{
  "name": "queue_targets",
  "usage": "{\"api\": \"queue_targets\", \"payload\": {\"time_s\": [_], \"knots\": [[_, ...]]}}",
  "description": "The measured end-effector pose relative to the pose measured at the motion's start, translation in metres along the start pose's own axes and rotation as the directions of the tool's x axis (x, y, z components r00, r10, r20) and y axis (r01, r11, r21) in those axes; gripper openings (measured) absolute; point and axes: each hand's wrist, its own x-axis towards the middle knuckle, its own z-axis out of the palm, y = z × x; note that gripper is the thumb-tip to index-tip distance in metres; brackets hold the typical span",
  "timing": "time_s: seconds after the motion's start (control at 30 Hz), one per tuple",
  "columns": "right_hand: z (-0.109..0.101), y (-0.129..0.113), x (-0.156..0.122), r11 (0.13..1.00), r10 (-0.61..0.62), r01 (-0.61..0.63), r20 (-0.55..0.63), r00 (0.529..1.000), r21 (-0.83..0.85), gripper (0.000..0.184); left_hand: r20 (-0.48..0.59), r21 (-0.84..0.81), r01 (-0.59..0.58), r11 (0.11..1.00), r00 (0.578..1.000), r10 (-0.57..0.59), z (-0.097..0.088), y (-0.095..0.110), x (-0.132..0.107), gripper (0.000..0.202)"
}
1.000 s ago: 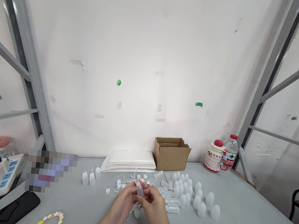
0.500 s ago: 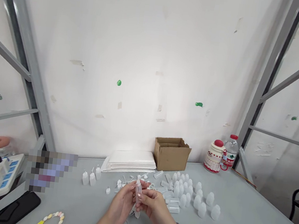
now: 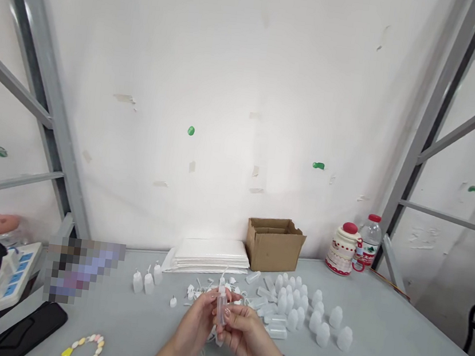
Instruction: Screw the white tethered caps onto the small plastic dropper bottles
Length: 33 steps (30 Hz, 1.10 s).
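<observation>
Above the grey table, my left hand (image 3: pixel 196 323) and my right hand (image 3: pixel 249 334) both have their fingers closed around one small clear plastic bottle (image 3: pixel 221 308). It stands nearly upright, with a narrow nozzle on top. My right thumb presses its side; the left fingers wrap behind it. Loose small white plastic parts (image 3: pixel 191 293) are scattered behind and below my hands, partly covered by them. Clear tubes (image 3: pixel 277 318) lie just right of my right hand. Beyond them stand several frosted, round-topped plastic pieces (image 3: pixel 293 319). A few white bottles with thin spouts (image 3: pixel 149 284) stand to the left.
An open cardboard box (image 3: pixel 277 252) and stacked white sheets (image 3: pixel 206 253) sit against the wall. At the back right are a decorated jar (image 3: pixel 341 251) and a water bottle (image 3: pixel 369 240). A black phone (image 3: pixel 30 330) and a bead bracelet (image 3: pixel 81 343) lie at the left.
The nozzle end of the held bottle now shows a thin tip reaching higher. Both hands keep their grip in nearly the same place; the whole view has shifted slightly.
</observation>
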Motion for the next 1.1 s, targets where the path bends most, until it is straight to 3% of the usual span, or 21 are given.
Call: {"api": "queue_targets", "payload": {"time_s": [0.17,0.4,0.8,0.93,1.1], "knots": [[-0.001,-0.001,-0.001,1.000,0.007,-0.007,-0.015,1.000,-0.022,0.021,-0.062,0.067,-0.061,0.996,0.996,0.065,0.001,-0.002,-0.001,0.028],[0.000,-0.001,-0.001,0.998,0.012,-0.013,-0.014,1.000,-0.066,0.025,-0.130,0.050,-0.041,0.998,0.990,0.047,-0.007,-0.008,0.005,0.026],[-0.002,-0.002,0.000,0.998,-0.003,0.001,-0.044,0.999,-0.057,0.025,-0.072,0.133,-0.079,0.988,0.993,0.089,-0.003,-0.005,0.007,0.029],[-0.002,-0.004,0.003,0.986,-0.068,0.060,-0.046,0.997,-0.155,0.026,-0.071,0.137,-0.087,0.987,0.993,0.097,-0.004,-0.003,0.007,0.032],[-0.006,-0.001,0.008,0.925,-0.199,0.121,-0.189,0.961,-0.361,0.030,-0.118,0.076,-0.125,0.989,0.984,0.134,-0.009,-0.003,0.009,0.036]]}}
